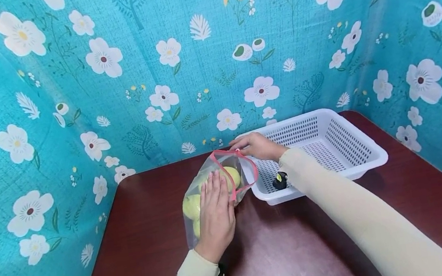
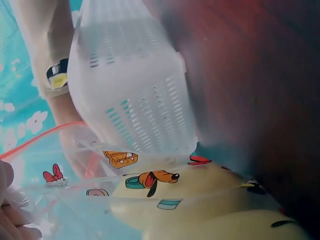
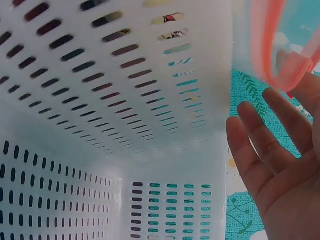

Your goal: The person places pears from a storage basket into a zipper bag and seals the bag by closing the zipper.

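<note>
A clear bag (image 1: 193, 243) with a red-edged mouth lies on the table, holding several rounded yellow-green fruits (image 1: 191, 207). Cartoon prints, one a brown dog (image 2: 159, 181), show on its plastic in the left wrist view. My left hand (image 1: 216, 214) rests over the bag with fingers extended, touching its upper side. At the bag's mouth, my right hand (image 1: 259, 146) pinches the red edging (image 3: 280, 75) between thumb and index finger, while its other fingers (image 3: 255, 165) spread apart. The edging stands in a loop, so the mouth gapes. Part of the fruit is hidden under my left hand.
Right beside the bag stands a white perforated plastic basket (image 1: 376, 156), my right forearm reaching across it. A black wrist camera (image 1: 280, 180) hangs from the right cuff. The dark red-brown table (image 1: 144, 224) meets a blue floral cloth (image 1: 179, 82) at the back and sides.
</note>
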`<state>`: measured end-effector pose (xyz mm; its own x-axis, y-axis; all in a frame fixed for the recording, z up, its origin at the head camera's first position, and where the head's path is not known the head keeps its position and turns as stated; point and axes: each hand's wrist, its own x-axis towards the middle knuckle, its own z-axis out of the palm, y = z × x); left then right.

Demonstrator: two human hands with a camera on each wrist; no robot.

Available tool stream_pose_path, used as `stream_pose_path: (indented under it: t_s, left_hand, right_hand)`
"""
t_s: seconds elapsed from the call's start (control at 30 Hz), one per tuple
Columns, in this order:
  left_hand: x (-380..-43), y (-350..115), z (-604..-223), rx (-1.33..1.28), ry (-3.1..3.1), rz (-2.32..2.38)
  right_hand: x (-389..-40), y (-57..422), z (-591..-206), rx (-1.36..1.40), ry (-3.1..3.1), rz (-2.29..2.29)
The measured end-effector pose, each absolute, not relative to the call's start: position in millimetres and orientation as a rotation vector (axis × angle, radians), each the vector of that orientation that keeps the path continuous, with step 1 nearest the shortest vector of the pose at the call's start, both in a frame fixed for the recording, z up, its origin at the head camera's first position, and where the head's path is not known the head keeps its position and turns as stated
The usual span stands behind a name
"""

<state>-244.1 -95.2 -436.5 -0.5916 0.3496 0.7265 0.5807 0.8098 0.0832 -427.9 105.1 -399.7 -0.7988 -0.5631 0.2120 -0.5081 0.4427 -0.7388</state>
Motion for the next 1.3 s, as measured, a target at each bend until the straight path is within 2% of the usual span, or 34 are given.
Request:
stream_pose_path:
  t_s: [0.3,0.6,1.0,1.3]
  left_hand:
    - [-242.3,-104.8,-423.7,-0.658,-2.186,-0.556]
    - [-252.3,-120.9,-403.9,-0.599,-2.110,-0.775]
    - [-261.5,-164.8,-381.4,-0.458,-2.002,-0.903]
    - [-261.6,-189.1,-379.2,-0.353,-1.979,-0.988]
  right_hand:
    - [-421.1,113.4,-400.4,-0.883,2.568,-1.437]
    - [-406.4,123.9,-380.7,-0.864,2.600,-1.471]
    - [-392.8,107.3,-364.6,-0.978,2.554,-1.518]
    - [-376.5,99.4,-351.6,-1.064,2.528,-1.481]
